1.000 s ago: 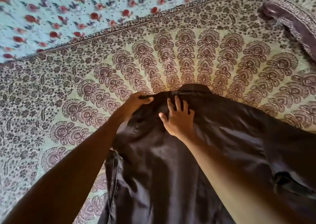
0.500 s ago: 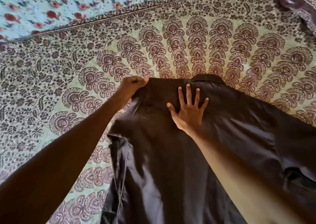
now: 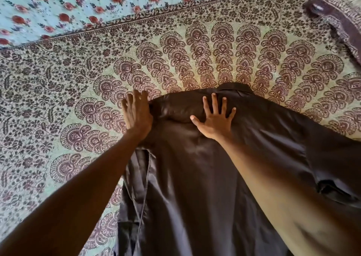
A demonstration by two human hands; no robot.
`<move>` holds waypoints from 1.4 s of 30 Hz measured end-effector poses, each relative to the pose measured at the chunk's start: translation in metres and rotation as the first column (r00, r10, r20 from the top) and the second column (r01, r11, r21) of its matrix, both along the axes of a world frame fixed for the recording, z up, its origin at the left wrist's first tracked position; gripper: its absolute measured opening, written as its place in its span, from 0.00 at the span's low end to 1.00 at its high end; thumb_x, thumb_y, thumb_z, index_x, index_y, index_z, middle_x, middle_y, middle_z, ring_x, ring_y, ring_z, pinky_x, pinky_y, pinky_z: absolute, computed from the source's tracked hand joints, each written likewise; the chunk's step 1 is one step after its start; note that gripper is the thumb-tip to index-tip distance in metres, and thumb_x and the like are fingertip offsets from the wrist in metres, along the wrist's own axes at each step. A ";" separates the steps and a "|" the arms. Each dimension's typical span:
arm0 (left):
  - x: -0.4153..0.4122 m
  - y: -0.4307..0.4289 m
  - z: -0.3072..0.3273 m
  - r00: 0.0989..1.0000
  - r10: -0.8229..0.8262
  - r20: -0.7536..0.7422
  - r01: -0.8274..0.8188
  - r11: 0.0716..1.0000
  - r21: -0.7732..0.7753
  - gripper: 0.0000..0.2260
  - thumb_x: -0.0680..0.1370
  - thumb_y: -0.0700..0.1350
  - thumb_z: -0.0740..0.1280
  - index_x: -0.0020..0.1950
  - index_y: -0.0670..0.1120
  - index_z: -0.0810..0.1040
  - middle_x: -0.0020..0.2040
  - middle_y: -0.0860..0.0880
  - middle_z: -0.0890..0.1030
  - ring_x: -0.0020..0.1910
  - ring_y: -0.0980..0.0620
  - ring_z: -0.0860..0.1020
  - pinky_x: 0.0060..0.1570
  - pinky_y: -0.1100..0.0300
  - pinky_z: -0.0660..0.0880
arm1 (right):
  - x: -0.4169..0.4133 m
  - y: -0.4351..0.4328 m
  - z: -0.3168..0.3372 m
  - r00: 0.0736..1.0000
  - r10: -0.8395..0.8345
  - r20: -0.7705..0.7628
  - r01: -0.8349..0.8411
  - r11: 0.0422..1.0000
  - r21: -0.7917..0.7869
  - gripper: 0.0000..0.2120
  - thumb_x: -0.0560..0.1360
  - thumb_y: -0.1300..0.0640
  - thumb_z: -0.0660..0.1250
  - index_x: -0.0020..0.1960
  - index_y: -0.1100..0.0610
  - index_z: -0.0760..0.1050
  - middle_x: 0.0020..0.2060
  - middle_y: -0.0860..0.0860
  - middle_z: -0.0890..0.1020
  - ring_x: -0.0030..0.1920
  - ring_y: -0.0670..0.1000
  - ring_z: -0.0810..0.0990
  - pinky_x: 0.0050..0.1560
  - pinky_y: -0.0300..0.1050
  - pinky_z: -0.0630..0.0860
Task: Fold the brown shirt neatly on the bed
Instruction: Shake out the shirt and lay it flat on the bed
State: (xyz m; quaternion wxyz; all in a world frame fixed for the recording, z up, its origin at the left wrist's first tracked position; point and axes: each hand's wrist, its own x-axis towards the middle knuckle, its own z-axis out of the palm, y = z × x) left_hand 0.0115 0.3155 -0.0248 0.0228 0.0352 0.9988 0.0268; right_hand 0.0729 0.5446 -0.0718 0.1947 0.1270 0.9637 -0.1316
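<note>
brown shirt (image 3: pixel 195 177) spread on bed (image 3: pixel 58 99) | left hand (image 3: pixel 136 115) flat at its folded edge, grip wide | right hand (image 3: pixel 214 120) splayed on cloth, grip wide

Patterned bedspread (image 3: pixel 224 46), maroon fan motifs on pale green, dark floral border. Rose-print cloth (image 3: pixel 64 3) beyond, top left. Matching pillow (image 3: pixel 340 11), top right corner.

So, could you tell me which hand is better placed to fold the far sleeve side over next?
Probably the left. The right hand lies flat, fingers spread, pinning the brown shirt below the collar, while the left hand sits open at the shoulder edge, free to reach.
</note>
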 end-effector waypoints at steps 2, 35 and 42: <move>0.032 0.003 0.003 0.992 -0.090 -0.092 0.093 0.995 0.027 0.19 0.72 0.39 0.66 0.64 0.45 0.70 0.65 0.39 0.71 0.63 0.39 0.70 0.65 0.42 0.64 | 0.002 0.000 0.010 0.999 -0.004 -0.046 0.004 1.000 0.007 0.38 0.74 0.30 0.52 0.79 0.45 0.48 0.79 0.49 0.44 0.78 0.61 0.40 0.70 0.72 0.39; 0.455 -0.190 0.001 0.747 0.111 0.656 -0.285 0.944 0.165 0.09 0.75 0.52 0.69 0.45 0.47 0.79 0.45 0.44 0.82 0.45 0.44 0.80 0.40 0.57 0.74 | 0.484 -0.219 0.040 0.998 0.026 -0.052 -0.038 0.968 -0.250 0.28 0.72 0.47 0.71 0.70 0.50 0.68 0.60 0.54 0.73 0.58 0.57 0.75 0.54 0.51 0.76; 0.497 -0.210 0.002 0.774 0.216 0.596 -0.424 0.876 0.232 0.07 0.73 0.48 0.71 0.42 0.49 0.75 0.39 0.43 0.83 0.36 0.44 0.81 0.34 0.54 0.79 | 0.524 -0.262 0.039 0.995 0.095 -0.025 -0.098 0.981 -0.169 0.34 0.71 0.47 0.72 0.72 0.49 0.63 0.61 0.55 0.71 0.58 0.57 0.74 0.51 0.53 0.78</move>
